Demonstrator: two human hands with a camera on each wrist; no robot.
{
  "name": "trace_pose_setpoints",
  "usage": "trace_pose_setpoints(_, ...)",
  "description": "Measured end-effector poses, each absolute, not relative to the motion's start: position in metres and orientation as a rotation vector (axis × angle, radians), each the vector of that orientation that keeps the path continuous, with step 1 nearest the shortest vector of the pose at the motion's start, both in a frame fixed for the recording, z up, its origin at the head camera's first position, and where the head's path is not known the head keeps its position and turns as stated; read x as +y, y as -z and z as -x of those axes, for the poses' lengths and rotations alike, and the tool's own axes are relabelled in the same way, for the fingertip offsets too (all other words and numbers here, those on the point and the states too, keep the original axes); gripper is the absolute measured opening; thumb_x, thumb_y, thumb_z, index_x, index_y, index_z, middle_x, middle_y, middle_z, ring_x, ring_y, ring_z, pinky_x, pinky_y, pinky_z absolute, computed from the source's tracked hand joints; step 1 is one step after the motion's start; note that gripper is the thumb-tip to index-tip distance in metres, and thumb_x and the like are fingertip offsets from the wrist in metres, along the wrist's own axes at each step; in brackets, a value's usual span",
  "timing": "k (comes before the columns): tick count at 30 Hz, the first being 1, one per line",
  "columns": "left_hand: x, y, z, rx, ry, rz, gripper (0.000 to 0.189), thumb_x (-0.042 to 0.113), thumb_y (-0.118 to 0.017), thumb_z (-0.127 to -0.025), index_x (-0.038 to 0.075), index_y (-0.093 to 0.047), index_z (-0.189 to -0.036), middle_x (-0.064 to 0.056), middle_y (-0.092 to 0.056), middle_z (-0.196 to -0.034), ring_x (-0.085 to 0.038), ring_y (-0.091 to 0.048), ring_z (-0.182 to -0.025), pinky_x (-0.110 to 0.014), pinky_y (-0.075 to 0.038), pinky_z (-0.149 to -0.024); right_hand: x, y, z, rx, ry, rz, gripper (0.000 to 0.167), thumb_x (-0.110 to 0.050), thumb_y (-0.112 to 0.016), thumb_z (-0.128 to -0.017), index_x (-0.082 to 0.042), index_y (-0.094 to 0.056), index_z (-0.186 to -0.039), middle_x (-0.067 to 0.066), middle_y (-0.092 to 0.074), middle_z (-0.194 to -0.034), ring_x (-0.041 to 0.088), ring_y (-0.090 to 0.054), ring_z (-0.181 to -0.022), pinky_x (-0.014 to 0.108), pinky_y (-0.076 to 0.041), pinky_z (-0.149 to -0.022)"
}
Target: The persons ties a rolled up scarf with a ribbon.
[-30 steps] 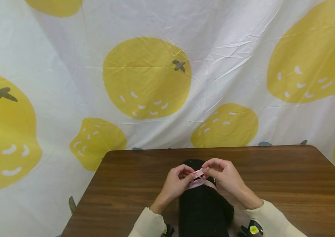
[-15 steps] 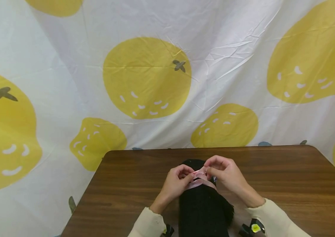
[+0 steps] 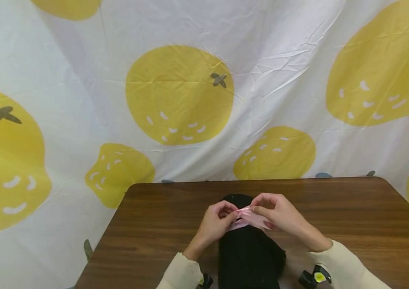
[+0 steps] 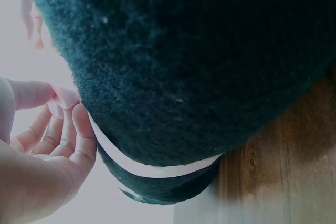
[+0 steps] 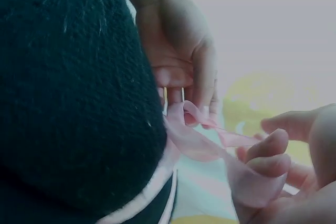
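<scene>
A thick roll of black, fuzzy cloth (image 3: pixel 248 257) lies lengthwise on the table, with a pink ribbon (image 3: pixel 253 218) around it near the far end. At the top of the roll my left hand (image 3: pixel 212 225) pinches the ribbon between thumb and fingers. My right hand (image 3: pixel 285 215), just to the right, pinches it too. In the right wrist view a loop of ribbon (image 5: pixel 197 142) runs between both hands, and part of it drapes over my right fingers (image 5: pixel 270 163). The left wrist view shows the ribbon band (image 4: pixel 152 170) wrapped snugly round the cloth.
The brown wooden table (image 3: pixel 168 208) extends on both sides of the roll. Behind it hangs a white curtain (image 3: pixel 262 60) printed with yellow fruit. Black devices (image 3: pixel 309 278) are strapped at both wrists, by the cream sleeves.
My right hand has shifted slightly right, drawing out more ribbon, which now spreads beneath its fingers over the roll. My left hand keeps its place and pinch.
</scene>
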State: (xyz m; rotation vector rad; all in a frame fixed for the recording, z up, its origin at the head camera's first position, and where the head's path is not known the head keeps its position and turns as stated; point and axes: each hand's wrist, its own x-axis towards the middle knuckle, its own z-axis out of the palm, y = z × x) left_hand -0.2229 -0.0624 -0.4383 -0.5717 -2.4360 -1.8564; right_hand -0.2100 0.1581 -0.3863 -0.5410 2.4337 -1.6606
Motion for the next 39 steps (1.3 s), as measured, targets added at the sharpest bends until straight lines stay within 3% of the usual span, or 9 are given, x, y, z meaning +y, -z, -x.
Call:
trace_pose_setpoints(2, -0.062, 0.439, 0.223, -2.441, 1.854, 0.566, 0.008, 0.014, -0.068, -0.093, 0.008, -0.071, -0.096, -0.009, -0.07, -0.089, -0.012, -0.059, -0.071, -0.02, -0.05, -0.063, 0.159, 0.383, 0.209, 2.468, 1.588, 0.536, 0.019, -0.023, -0.065, -0.096, -0.005, -0.065, -0.104, 0.002, -0.046, -0.056, 0.01, -0.041, -0.041, 0.023, -0.034, -0.039)
trace_pose_setpoints(6, -0.062, 0.44, 0.223, -2.448, 1.867, 0.553, 0.008, 0.013, -0.067, -0.093, 0.008, -0.071, -0.098, -0.009, -0.07, -0.091, -0.012, -0.059, -0.072, -0.02, -0.049, -0.064, 0.163, 0.377, 0.208, 2.557, 1.47, 0.568, 0.016, -0.022, -0.064, -0.096, -0.007, -0.067, -0.103, 0.003, -0.057, -0.069, 0.01, -0.043, -0.045, 0.024, -0.036, -0.041)
trace_pose_setpoints(9, -0.061, 0.44, 0.223, -2.448, 1.883, 0.561, 0.008, 0.012, -0.066, -0.094, 0.007, -0.07, -0.1, -0.01, -0.07, -0.094, -0.012, -0.059, -0.075, -0.02, -0.049, -0.065, 0.166, 0.372, 0.209, 2.666, 1.359, 0.638, 0.014, -0.023, -0.065, -0.095, -0.011, -0.069, -0.1, 0.0, -0.067, -0.085, 0.012, -0.054, -0.063, 0.026, -0.044, -0.055)
trace_pose_setpoints(12, -0.061, 0.439, 0.224, -2.45, 1.897, 0.568, 0.009, 0.013, -0.066, -0.094, 0.007, -0.07, -0.1, -0.01, -0.07, -0.094, -0.012, -0.06, -0.076, -0.02, -0.05, -0.065, 0.168, 0.366, 0.209, 2.761, 1.238, 0.708, 0.012, -0.026, -0.067, -0.094, -0.015, -0.071, -0.097, -0.006, -0.07, -0.088, 0.012, -0.059, -0.084, 0.03, -0.047, -0.073)
trace_pose_setpoints(13, -0.06, 0.438, 0.224, -2.453, 1.897, 0.571, 0.009, 0.013, -0.066, -0.094, 0.007, -0.07, -0.099, -0.009, -0.07, -0.094, -0.012, -0.06, -0.076, -0.02, -0.05, -0.065, 0.169, 0.364, 0.209, 2.775, 1.205, 0.718, 0.012, -0.027, -0.068, -0.093, -0.016, -0.071, -0.096, -0.007, -0.07, -0.087, 0.012, -0.06, -0.084, 0.031, -0.048, -0.075)
trace_pose_setpoints(20, -0.061, 0.437, 0.224, -2.448, 1.833, 0.614, 0.01, 0.015, -0.068, -0.093, 0.006, -0.07, -0.097, -0.01, -0.07, -0.09, -0.009, -0.059, -0.072, -0.02, -0.049, -0.064, 0.168, 0.354, 0.211, 2.769, 1.06, 0.783, 0.015, -0.024, -0.069, -0.091, -0.011, -0.074, -0.098, -0.005, -0.07, -0.078, 0.009, -0.059, -0.068, 0.027, -0.048, -0.062)
trace_pose_setpoints(27, -0.061, 0.437, 0.222, -2.442, 1.834, 0.616, 0.009, 0.016, -0.069, -0.093, 0.008, -0.071, -0.097, -0.01, -0.069, -0.089, -0.011, -0.057, -0.071, -0.02, -0.048, -0.062, 0.165, 0.346, 0.21, 2.782, 0.914, 0.803, 0.017, -0.017, -0.073, -0.086, -0.01, -0.076, -0.101, -0.005, -0.071, -0.089, 0.009, -0.055, -0.073, 0.026, -0.046, -0.062)
trace_pose_setpoints(36, -0.059, 0.437, 0.221, -2.444, 1.869, 0.588, 0.008, 0.013, -0.068, -0.093, 0.007, -0.071, -0.098, -0.01, -0.069, -0.09, -0.009, -0.058, -0.072, -0.019, -0.048, -0.063, 0.169, 0.33, 0.21, 2.699, 0.803, 0.781, 0.009, -0.022, -0.07, -0.091, -0.013, -0.073, -0.094, -0.007, -0.055, -0.058, 0.007, -0.049, -0.046, 0.025, -0.041, -0.046)
trace_pose_setpoints(39, -0.059, 0.437, 0.221, -2.446, 1.877, 0.586, 0.008, 0.013, -0.068, -0.093, 0.007, -0.071, -0.098, -0.009, -0.07, -0.091, -0.01, -0.058, -0.073, -0.02, -0.049, -0.063, 0.17, 0.326, 0.209, 2.689, 0.773, 0.768, 0.007, -0.022, -0.071, -0.091, -0.015, -0.071, -0.091, -0.006, -0.053, -0.053, 0.008, -0.05, -0.044, 0.026, -0.042, -0.046)
